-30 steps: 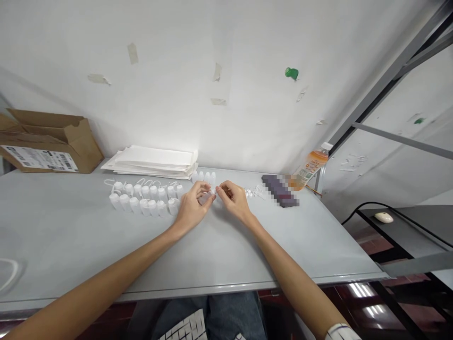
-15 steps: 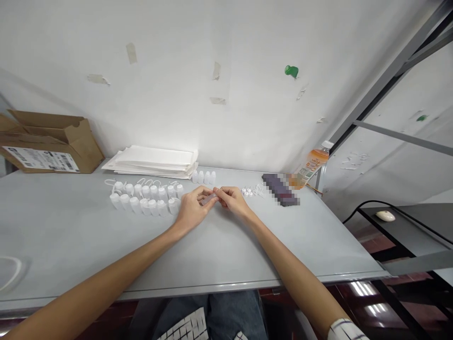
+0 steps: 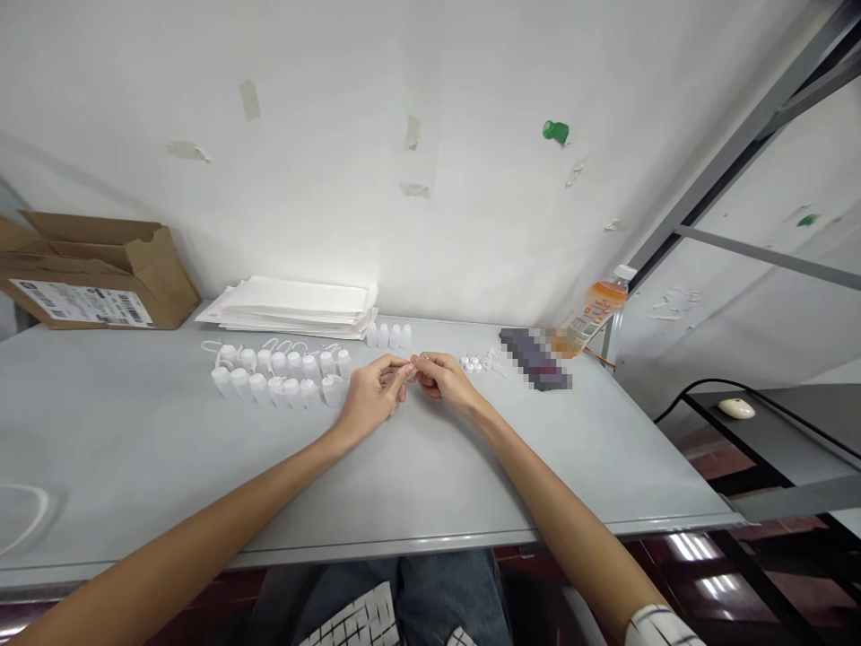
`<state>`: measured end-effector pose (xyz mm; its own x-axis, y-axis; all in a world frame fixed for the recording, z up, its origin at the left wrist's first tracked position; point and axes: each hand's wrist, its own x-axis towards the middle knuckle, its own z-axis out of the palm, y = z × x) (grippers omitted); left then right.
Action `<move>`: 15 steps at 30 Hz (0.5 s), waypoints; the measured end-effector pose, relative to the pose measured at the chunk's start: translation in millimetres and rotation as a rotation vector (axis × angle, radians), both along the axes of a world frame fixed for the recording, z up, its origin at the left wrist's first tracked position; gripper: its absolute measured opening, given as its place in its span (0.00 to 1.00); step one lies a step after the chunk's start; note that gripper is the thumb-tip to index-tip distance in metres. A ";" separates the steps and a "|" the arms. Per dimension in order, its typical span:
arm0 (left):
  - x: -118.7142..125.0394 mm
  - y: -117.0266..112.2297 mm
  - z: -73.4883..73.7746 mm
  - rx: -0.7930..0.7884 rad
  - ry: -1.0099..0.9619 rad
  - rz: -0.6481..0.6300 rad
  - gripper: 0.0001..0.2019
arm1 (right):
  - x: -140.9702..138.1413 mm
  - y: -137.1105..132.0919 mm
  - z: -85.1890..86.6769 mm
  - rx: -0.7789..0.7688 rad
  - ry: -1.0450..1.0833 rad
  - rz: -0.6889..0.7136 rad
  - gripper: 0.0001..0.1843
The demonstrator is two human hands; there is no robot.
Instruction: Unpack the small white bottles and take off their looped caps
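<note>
My left hand (image 3: 372, 395) and my right hand (image 3: 442, 380) meet fingertip to fingertip over the middle of the grey table (image 3: 417, 467). Both pinch one small white bottle (image 3: 407, 367) between them, mostly hidden by the fingers. To the left lie two rows of several small white capped bottles (image 3: 282, 377). A short row of uncapped white bottles (image 3: 388, 336) stands just behind my hands. A cluster of small white caps and tips (image 3: 479, 364) lies to the right of my right hand.
A stack of white sheets (image 3: 296, 305) lies against the wall. An open cardboard box (image 3: 87, 269) sits at the far left. A dark flat object (image 3: 534, 359) and an orange drink bottle (image 3: 592, 314) are at the right. A metal frame (image 3: 713, 179) rises beyond.
Both hands have stayed together at the table's middle, fingers shifting slightly around the small piece they hold. Nothing else moved.
</note>
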<state>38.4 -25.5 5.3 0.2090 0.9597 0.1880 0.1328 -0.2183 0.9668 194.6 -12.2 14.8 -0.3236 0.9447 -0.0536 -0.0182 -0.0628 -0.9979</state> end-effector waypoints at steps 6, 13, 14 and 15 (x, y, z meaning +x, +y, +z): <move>-2.0 4.3 5.2 -0.277 -0.245 -0.117 0.16 | 4.6 -0.4 3.6 0.054 -0.035 0.043 0.23; 0.6 2.0 0.3 -0.364 -0.186 -0.180 0.18 | 13.7 1.7 5.0 0.155 -0.229 0.076 0.20; 0.8 1.2 -1.0 -0.323 -0.140 -0.182 0.18 | 14.7 2.2 4.4 0.168 -0.252 0.045 0.20; 0.8 0.4 -2.1 -0.271 -0.083 -0.181 0.18 | 15.4 2.7 3.8 0.173 -0.268 0.014 0.22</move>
<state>39.2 -25.0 3.2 0.3757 0.9256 -0.0455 0.0335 0.0354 0.9988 210.0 -9.6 18.6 -0.3327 0.9428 0.0221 0.2464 0.1095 -0.9629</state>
